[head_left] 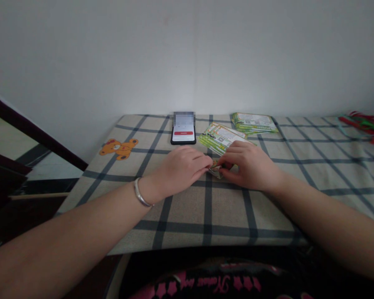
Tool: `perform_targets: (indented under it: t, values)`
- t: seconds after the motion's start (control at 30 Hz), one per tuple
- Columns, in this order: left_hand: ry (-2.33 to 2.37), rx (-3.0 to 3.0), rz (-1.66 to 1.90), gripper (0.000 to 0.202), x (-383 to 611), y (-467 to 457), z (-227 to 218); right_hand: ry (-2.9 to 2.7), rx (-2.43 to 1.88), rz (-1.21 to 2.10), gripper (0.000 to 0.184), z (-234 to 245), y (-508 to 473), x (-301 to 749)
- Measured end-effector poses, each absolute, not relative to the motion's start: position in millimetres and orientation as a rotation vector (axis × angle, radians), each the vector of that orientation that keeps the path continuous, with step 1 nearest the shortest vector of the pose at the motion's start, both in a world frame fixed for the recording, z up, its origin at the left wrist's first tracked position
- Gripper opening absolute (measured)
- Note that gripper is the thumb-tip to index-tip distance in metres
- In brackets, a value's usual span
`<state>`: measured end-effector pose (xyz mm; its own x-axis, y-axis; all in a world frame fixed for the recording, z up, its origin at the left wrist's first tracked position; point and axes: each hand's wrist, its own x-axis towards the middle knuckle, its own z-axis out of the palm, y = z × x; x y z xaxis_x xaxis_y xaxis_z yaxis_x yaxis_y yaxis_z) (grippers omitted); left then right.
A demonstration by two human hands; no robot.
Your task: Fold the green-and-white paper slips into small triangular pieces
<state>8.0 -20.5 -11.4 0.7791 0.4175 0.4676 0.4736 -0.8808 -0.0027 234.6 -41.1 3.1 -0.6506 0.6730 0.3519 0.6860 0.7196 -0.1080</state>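
Handling a small paper-like piece (217,172), likely a folding or creasing step. It is sitting at the bench's (180,214) middle, just nearer than the closer card pile (216,135). Left hand (187,166) and right hand (251,164) are pinching it from opposite sides. Next move is probably calling for steady fingertip control. Fingers are hiding most of it; red strips (366,124) are running out of frame, right.

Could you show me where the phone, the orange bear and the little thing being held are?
Phone (183,128): head view, on its lit screen.
Orange bear (122,149): head view, on its body.
Little held thing (216,171): head view, on its pale visible part.
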Motion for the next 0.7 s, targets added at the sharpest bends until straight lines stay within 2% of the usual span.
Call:
perform_targets:
  t: [0.23,0.47,0.7]
  values:
    - [-0.650,-2.829,-0.720,0.011,8,-20,-12,-2.531,-1.135,-0.074,0.011,-2,-42,229]
    - [-0.610,-2.789,-0.717,0.015,10,-22,-13,-2.602,-1.247,-0.243,0.008,-1,-47,222]
    - [-0.577,-2.824,-0.637,0.015,10,-20,-12,-2.581,-1.245,-0.153,0.005,-5,-44,218]
